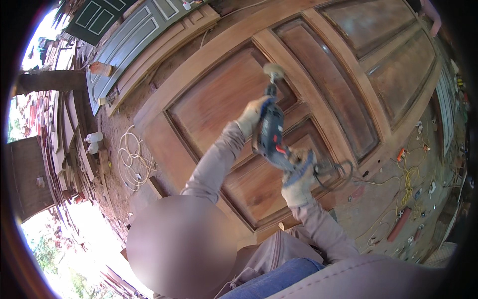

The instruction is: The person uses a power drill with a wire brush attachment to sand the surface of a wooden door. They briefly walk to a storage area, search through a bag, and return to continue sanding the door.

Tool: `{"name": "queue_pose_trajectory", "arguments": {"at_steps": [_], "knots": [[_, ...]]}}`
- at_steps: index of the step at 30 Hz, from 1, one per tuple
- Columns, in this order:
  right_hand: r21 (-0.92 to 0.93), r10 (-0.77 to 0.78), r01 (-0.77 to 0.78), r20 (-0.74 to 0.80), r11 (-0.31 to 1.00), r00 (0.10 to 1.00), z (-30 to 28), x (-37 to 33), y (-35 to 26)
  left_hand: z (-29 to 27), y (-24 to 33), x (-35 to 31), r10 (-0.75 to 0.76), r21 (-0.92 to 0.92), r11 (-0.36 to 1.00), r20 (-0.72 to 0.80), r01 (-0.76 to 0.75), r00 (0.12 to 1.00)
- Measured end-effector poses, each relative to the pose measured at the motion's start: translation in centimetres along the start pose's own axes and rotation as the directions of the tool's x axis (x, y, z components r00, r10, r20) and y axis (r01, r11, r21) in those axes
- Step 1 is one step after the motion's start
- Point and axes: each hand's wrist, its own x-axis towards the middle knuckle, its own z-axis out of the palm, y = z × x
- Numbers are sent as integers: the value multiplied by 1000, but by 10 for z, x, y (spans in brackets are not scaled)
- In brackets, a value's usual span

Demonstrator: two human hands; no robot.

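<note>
A dark blue and black power drill (pixel 271 130) is held in both gloved hands over a brown panelled wooden door (pixel 209 97). My left hand (pixel 252 117), in a pale work glove, is closed around its front part. Around the rear handle, my right hand (pixel 299 175) is closed in a pale glove with blue edging. A round, pale sanding or buffing wheel (pixel 273 71) sits in the chuck, at the moulding by a panel corner. It is smeared, and I cannot tell whether it touches the wood. The black cord (pixel 343 172) loops from the handle's end.
At the far left, a grey-blue door (pixel 137 37) and a dark green door (pixel 97 20) lie near stacked boards. A coiled pale hose (pixel 130 162) and white bottles (pixel 93 142) rest on the ground. Yellow cords (pixel 408 187) tangle at right. Another person's arm (pixel 432 17) shows at the top right.
</note>
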Motion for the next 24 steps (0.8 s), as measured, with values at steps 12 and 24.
{"name": "queue_pose_trajectory", "arguments": {"at_steps": [12, 24], "knots": [[295, 230, -162, -215, 942, 949, 47, 13, 23, -15, 34, 15, -23, 91, 996, -16, 24, 1000], [437, 252, -137, -217, 889, 943, 8, -63, -3, -1, -37, -14, 31, 289, 955, 117, -64, 993]]}}
